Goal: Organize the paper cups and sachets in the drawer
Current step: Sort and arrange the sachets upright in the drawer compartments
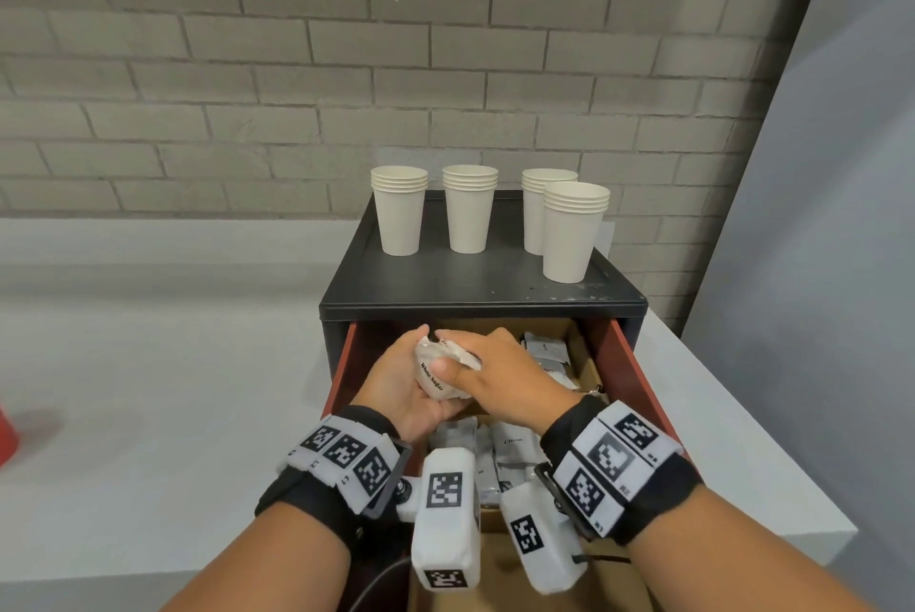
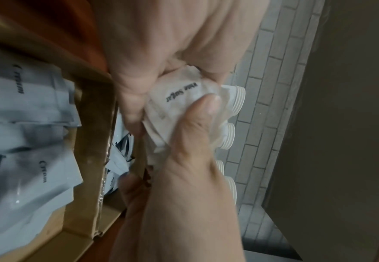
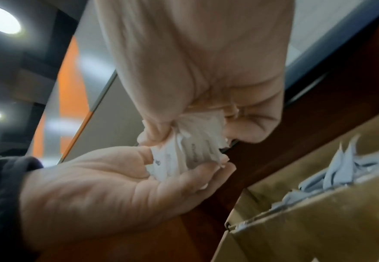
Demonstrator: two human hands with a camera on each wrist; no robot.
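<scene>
A bundle of white sugar sachets (image 1: 432,376) hangs over the open drawer (image 1: 638,378), held between both hands. My left hand (image 1: 396,378) cups it from below and the left, fingers curled up behind it. My right hand (image 1: 495,364) grips it from above, thumb pressed on the "White Sugar" print (image 2: 179,99). In the right wrist view the sachets (image 3: 190,150) fan out of my right hand (image 3: 206,70) into my left palm (image 3: 116,180). Several stacks of paper cups (image 1: 400,210) stand upright on the black cabinet top (image 1: 475,279).
Inside the drawer, cardboard dividers (image 1: 589,364) form compartments: grey cream sachets (image 1: 512,450) lie in the near one, more sachets (image 1: 544,349) in the far right one. The cabinet sits on a white counter (image 1: 148,388) against a brick wall. A red object (image 1: 7,438) shows at the left edge.
</scene>
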